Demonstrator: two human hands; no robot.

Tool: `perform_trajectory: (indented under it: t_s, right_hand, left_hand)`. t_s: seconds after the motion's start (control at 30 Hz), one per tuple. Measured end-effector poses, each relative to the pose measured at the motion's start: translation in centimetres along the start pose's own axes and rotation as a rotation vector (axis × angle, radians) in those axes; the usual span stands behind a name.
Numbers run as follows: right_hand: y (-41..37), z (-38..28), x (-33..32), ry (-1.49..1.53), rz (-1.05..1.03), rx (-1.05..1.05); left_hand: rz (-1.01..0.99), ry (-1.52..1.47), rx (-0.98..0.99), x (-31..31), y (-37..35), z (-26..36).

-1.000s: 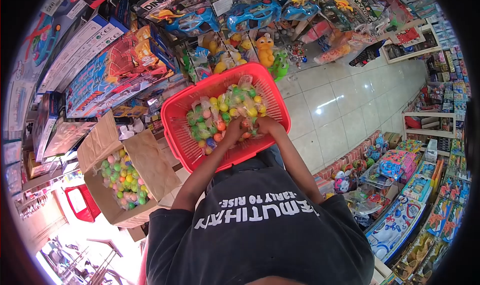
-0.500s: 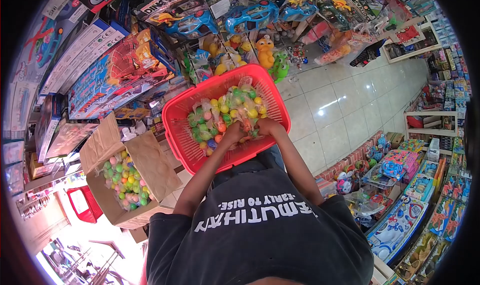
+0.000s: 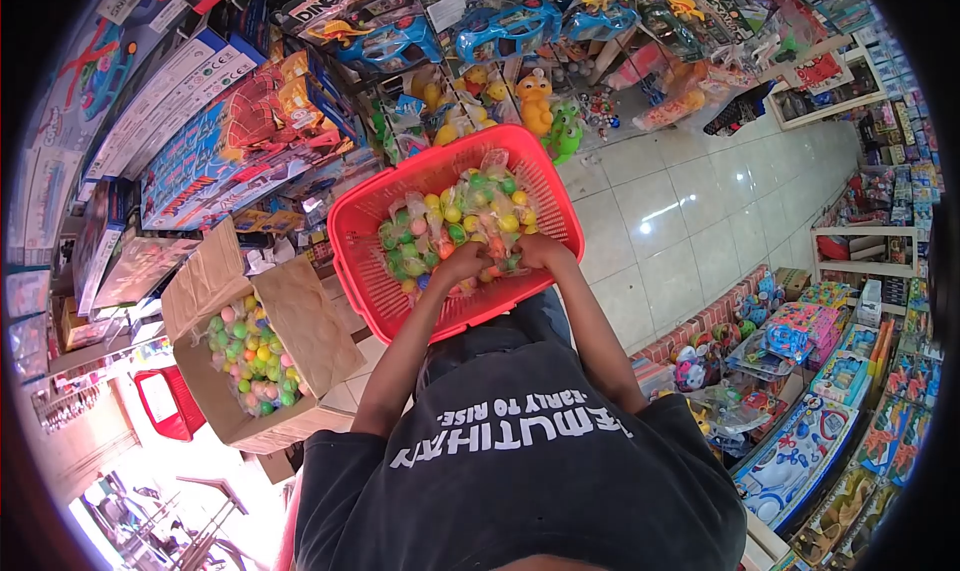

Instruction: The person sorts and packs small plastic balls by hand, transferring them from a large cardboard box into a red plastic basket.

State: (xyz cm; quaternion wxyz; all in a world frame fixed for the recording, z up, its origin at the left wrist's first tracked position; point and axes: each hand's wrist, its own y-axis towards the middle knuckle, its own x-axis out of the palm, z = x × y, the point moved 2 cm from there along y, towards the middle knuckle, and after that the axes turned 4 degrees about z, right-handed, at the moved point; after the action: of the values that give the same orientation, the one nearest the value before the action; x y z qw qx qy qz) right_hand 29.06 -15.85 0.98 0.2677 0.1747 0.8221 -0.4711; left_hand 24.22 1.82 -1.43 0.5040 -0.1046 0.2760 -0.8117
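Note:
A red plastic basket (image 3: 352, 233) rests in front of my body, holding several clear bags of small colourful balls (image 3: 408, 239). Inside its near side, my left hand (image 3: 464, 263) has its fingers curled on a clear plastic bag of balls (image 3: 493, 254). My right hand (image 3: 538, 252) faces it from the right, fingers bent and pinching at the same bag. Orange and green balls show between the two hands. The fingertips are partly hidden among the plastic and balls.
An open cardboard box (image 3: 312, 316) with more bagged balls stands at the left. Boxed toys (image 3: 235, 146) line the left shelf. Toy packs (image 3: 505, 31) hang beyond the basket. Tiled floor (image 3: 680, 201) runs to the right, beside low toy shelves (image 3: 790, 451).
The whole view has shifted slightly. Both hands stay at the same bag in the basket, with only small finger movements; the left hand sits slightly lower and flatter.

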Motion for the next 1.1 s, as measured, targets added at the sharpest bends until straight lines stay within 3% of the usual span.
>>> perform_trajectory:
  t_s: [0.2, 0.27, 0.33, 0.4, 0.47, 0.53, 0.57, 0.63, 0.67, 0.77, 0.87, 0.93, 1.0, 1.03, 1.1]
  right_hand:
    - [-2.9, -1.3, -1.8, -0.043, 0.165, -0.036]
    - [-4.5, -1.7, -2.7, 0.09, 0.356, -0.197]
    - [-6.1, -2.2, -3.5, 0.211, 0.371, -0.239]
    - [-8.3, -2.8, -4.3, 0.331, 0.381, -0.284]
    - [-11.1, -3.7, -5.0, 0.719, 0.282, -0.35]
    - [-13.3, -3.9, -5.1, 0.771, 0.181, -0.365]
    - [-14.2, -3.7, -4.9, 0.829, 0.082, -0.363]
    - [-15.1, -2.9, -3.6, 0.805, -0.055, -0.341]
    - [-15.3, -2.3, -2.7, 0.789, -0.181, -0.305]
    - [-13.8, 0.2, 1.4, 0.66, -0.326, -0.23]
    - [-10.9, 3.4, 7.4, 0.544, -0.418, -0.137]
    - [-8.8, 5.2, 11.9, 0.508, -0.297, -0.026]
    - [-7.4, 7.1, 16.3, 0.594, -0.248, 0.029]
    - [-6.8, 7.8, 18.3, 0.689, -0.192, 0.089]
    - [-6.1, 9.7, 21.8, 0.571, -0.238, 0.112]
  left_hand:
    - [0.1, 0.044, -0.008, -0.3, -0.1, -1.0]
    - [0.142, 0.071, -0.018, -0.2, -1.2, -0.4]
    - [0.356, 0.097, 0.147, -0.2, -2.2, 0.1]
    - [0.384, -0.071, 0.234, -0.4, -3.8, 1.2]
    - [0.418, -0.241, 0.322, -0.3, -7.6, 4.5]
    - [0.306, -0.734, 0.134, 0.6, -12.8, 8.7]
    - [0.321, -0.736, 0.146, 1.0, -14.2, 9.0]
    - [0.064, -0.804, 0.212, 2.3, -16.9, 9.0]
    - [0.081, -0.803, 0.22, 3.3, -17.7, 8.7]
    - [-0.066, -0.695, 0.068, 6.5, -18.2, 6.3]
    - [0.007, -0.54, -0.068, 9.9, -16.6, 1.7]
    - [0.105, -0.506, -0.148, 12.5, -14.4, -5.1]
    - [0.474, -0.085, 0.075, 14.4, -13.3, -11.0]
    - [0.49, -0.087, 0.076, 15.3, -13.8, -12.7]
    - [0.609, -0.076, -0.177, 16.7, -15.5, -16.2]
